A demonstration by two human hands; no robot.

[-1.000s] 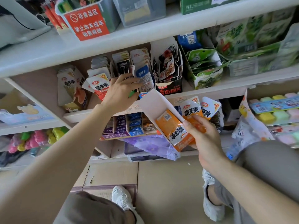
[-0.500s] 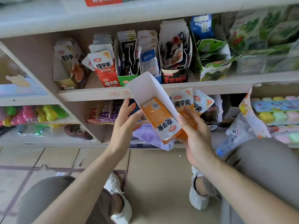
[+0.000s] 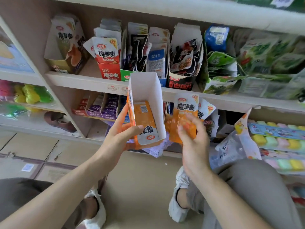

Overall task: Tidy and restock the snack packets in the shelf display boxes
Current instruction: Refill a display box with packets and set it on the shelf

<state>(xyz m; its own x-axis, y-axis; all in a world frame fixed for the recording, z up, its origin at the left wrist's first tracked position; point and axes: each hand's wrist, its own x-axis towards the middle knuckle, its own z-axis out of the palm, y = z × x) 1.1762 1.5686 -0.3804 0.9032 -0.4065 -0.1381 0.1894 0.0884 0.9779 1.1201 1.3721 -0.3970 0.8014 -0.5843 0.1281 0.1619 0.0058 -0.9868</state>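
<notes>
The orange display box is gripped by the left hand; orange snack packets are clutched in the right hand just beside it, and are best slid in squarely.

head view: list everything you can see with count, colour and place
orange-and-white cardboard display box: one, held in front of the upper shelf
orange-and-white snack packet: one, lying inside that box
bunch of orange snack packets: at least two, right of the box
red cardboard box: one, upper shelf, holds red-and-white packets
black cardboard box: one, upper shelf, centre-right
green packets: several, upper shelf, right
purple boxes: a few, under the upper shelf
brown shoe: one, low shelf, far left
white sneakers: two, on the floor
left hand: one, grips the display box
right hand: one, holds the bunch
</notes>
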